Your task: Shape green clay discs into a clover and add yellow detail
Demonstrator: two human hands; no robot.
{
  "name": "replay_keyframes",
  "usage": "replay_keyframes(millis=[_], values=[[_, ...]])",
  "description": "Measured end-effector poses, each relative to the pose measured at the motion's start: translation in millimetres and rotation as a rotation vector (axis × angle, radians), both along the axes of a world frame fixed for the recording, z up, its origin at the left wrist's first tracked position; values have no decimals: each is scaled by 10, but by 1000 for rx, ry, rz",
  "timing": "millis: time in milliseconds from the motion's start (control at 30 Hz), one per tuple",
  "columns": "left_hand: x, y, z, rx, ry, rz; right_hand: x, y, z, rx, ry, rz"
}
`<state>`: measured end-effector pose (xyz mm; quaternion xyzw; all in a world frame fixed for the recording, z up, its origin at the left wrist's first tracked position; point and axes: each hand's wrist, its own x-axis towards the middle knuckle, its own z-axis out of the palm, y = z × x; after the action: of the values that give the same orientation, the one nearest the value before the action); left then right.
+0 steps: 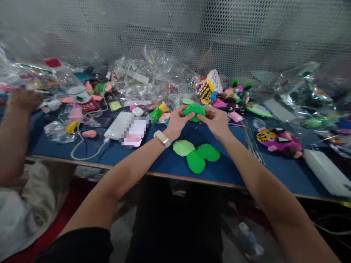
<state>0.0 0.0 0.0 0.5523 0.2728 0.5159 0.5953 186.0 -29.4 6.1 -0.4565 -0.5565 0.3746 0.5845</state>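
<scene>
The green clay piece (194,109), rounded and flat, is being held above the blue tabletop (161,160), between both hands. The left hand (175,123) is gripping its left side, thumb pressing on the near face; the right hand (217,120) is gripping the right side likewise. The fingers are closing narrowly around the edge.

Nearer the wearer, a pale-green leaf-shaped piece (183,148), a lower green leaf-shaped piece (196,162) and a right green leaf-shaped piece (209,152) are lying flat, inner ends converging. Judging by this layout, these three are formed, while the held piece is apparently undergoing shaping and is not yet lying with them. Any further quantity remaining cannot be determined.

To the right, thin wires (253,146) are lying beside a tiger-striped clay figure (279,141).
</scene>
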Motion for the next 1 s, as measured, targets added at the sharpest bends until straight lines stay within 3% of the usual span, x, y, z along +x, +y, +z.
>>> replay_keyframes(millis=[500, 1000], values=[[76, 87, -144, 125, 99, 60, 58, -32, 53, 58, -196, -30], [95, 26, -89, 50, 150, 94, -7, -23, -19, 33, -135, -44]])
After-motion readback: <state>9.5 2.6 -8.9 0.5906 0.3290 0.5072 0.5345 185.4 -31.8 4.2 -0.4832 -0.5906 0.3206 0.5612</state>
